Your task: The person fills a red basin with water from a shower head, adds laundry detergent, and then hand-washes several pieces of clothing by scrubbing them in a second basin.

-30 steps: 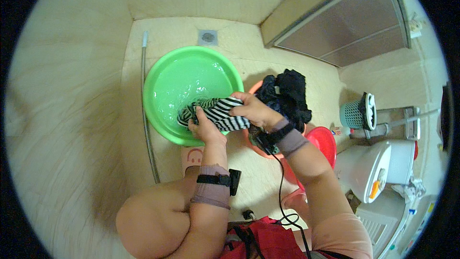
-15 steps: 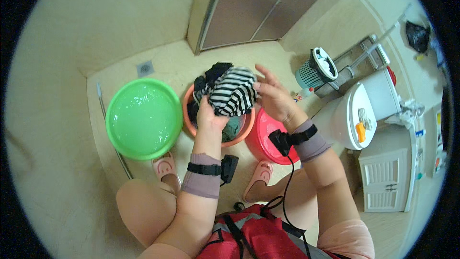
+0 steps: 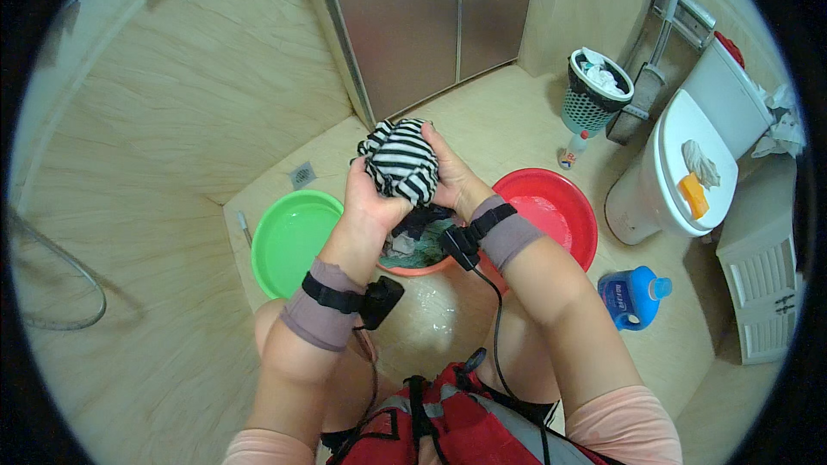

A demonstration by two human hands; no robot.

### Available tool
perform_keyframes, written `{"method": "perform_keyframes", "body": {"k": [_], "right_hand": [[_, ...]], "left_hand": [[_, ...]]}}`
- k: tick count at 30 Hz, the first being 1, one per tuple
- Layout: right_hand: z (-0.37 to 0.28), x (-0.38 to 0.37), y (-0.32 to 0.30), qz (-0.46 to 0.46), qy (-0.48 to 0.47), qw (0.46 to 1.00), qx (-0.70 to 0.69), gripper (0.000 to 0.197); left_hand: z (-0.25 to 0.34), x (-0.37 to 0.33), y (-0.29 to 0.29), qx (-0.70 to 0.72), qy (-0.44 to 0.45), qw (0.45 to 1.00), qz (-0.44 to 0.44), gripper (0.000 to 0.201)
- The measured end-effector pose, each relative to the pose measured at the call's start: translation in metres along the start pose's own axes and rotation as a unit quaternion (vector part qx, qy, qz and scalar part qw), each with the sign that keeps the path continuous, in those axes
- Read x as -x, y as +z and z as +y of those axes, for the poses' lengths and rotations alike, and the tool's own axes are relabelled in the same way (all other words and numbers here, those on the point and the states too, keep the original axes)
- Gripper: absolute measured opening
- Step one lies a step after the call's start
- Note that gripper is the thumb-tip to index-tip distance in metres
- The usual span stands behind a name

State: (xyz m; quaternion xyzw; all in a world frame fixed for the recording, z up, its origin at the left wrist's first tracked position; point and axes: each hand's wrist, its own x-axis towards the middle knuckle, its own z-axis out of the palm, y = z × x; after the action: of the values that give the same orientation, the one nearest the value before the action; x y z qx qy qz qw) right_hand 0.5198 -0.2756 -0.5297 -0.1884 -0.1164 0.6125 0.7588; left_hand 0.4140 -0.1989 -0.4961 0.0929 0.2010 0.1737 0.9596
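Note:
A bunched black-and-white striped garment (image 3: 401, 155) hangs over the orange basin (image 3: 415, 271), held between my two hands. My left hand (image 3: 369, 200) grips it from the left, partly beneath it. On the other side my right hand (image 3: 450, 170) presses against the cloth with its thumb and fingers. Below them, dark and greenish wet clothes (image 3: 418, 245) lie in the basin, partly hidden by my hands and forearms. Both wrists wear grey bands with black strapped devices.
A green basin of water (image 3: 297, 245) stands left, a red basin (image 3: 551, 215) right. A blue detergent bottle (image 3: 633, 297) lies on the floor beside my right arm. Farther right are a small bottle (image 3: 571, 151), a waste basket (image 3: 594, 108) and a toilet (image 3: 680, 176) with an orange item on its lid.
My right hand has closed in on the striped garment, which both hands now hold, raised toward the basin's far side. The view has shifted, bringing the blue bottle into sight.

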Motion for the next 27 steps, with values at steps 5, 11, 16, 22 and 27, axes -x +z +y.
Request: {"method": "perform_keyframes", "body": {"k": [5, 11, 16, 22, 27], "right_hand": [[-0.005, -0.008, -0.017, 0.035, -0.071, 0.994, 0.076, 0.032], [0.007, -0.011, -0.027, 0.166, -0.150, 0.938, 0.264, 0.070], [0.019, -0.011, -0.022, 0.191, -0.100, 0.953, 0.212, 0.055], [0.018, -0.020, -0.031, 0.243, -0.092, 0.944, 0.204, 0.030], [0.017, -0.026, -0.041, 0.282, -0.004, 0.952, 0.123, 0.025]], "left_hand": [[0.011, 0.004, -0.022, -0.137, -0.141, 0.980, 0.030, 0.044], [0.013, -0.003, -0.040, -0.182, -0.213, 0.958, 0.062, 0.070], [0.018, -0.026, -0.062, -0.212, -0.143, 0.965, 0.057, 0.052], [0.007, -0.045, -0.075, -0.303, 0.036, 0.940, 0.154, 0.020], [0.003, -0.046, -0.073, -0.426, 0.181, 0.879, 0.119, 0.018]]}}
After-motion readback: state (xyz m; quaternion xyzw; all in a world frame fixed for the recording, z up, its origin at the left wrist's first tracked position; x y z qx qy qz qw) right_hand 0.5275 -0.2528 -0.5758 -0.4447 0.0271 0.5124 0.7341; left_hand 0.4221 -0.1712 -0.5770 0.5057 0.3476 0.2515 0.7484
